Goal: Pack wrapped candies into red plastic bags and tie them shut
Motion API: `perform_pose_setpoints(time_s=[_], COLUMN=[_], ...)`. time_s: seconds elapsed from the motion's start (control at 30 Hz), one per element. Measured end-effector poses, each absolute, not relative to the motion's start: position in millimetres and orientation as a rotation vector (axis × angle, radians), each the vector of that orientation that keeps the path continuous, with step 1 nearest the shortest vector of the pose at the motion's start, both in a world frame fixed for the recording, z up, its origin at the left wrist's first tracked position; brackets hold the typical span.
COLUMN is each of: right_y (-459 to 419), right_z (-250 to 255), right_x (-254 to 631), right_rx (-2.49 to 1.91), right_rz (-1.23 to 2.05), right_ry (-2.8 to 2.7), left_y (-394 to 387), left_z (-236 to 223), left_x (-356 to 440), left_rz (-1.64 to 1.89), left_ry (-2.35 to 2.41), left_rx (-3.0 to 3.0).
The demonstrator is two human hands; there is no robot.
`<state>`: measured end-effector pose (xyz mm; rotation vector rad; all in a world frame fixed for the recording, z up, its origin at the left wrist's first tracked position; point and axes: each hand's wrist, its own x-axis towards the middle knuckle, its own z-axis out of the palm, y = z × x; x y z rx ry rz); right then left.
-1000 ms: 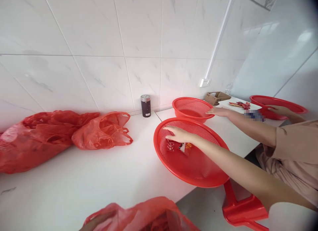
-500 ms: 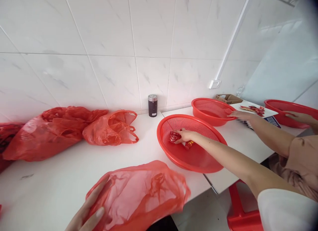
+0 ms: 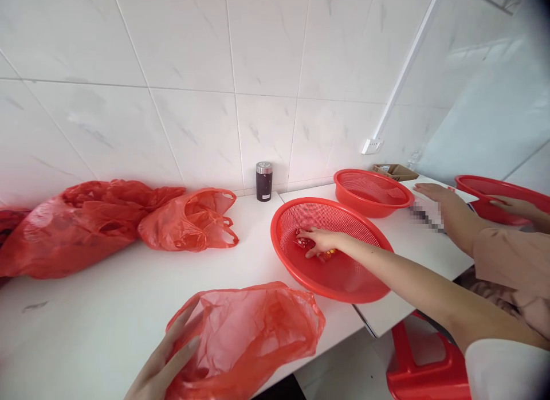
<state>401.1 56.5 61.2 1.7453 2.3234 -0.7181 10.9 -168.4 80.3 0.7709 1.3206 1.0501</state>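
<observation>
My left hand [image 3: 165, 363] grips a thin red plastic bag [image 3: 253, 337] at the table's front edge, holding its mouth spread apart. Inside the nearest red plastic colander [image 3: 296, 279] is my right hand [image 3: 323, 241]. Its fingers curl over a small red wrapped packet [image 3: 304, 239] with white marks, which they partly hide. Under that hand a second packet, red and yellow [image 3: 329, 255], lies on the colander's bottom.
Filled red plastic bags [image 3: 81, 228] and a smaller red bag [image 3: 189, 222] lie on the left of the white table [image 3: 107, 320]. A dark tumbler [image 3: 263, 182] stands by the wall. Rightward are another colander [image 3: 369, 208], a cardboard box [image 3: 397, 172], a co-worker's arm [image 3: 462, 216] and a red stool [image 3: 425, 365].
My right hand has shifted slightly over the packets in the colander. The bag in my left hand has swung a little and its mouth gapes more. The co-worker's hand has left the far colander's rim.
</observation>
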Motion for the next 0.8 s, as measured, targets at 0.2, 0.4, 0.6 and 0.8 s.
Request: perform_pose_setpoints(time_s=[0.2, 0.4, 0.6, 0.8], right_y=[54.6, 52.1, 51.8, 42.7], right_z=[59.8, 68.5, 89.3, 106.4], right_x=[417.9, 423.7, 434.7, 422.1], right_rx=[1.864, 1.984, 2.121, 2.114], right_rz=[-0.733, -0.905, -1.075, -0.979], right_ry=[2.366, 2.392, 2.418, 2.423], left_y=[-158.9, -158.8, -161.4, -162.7], left_z=[74.5, 80.0, 82.0, 79.1], left_x=[15.2, 24.9, 26.1, 28.9], left_rz=[1.039, 1.008, 0.991, 0.995], left_ry=[1.252, 1.240, 1.253, 1.255], left_rx=[0.686, 0.682, 0.671, 0.700])
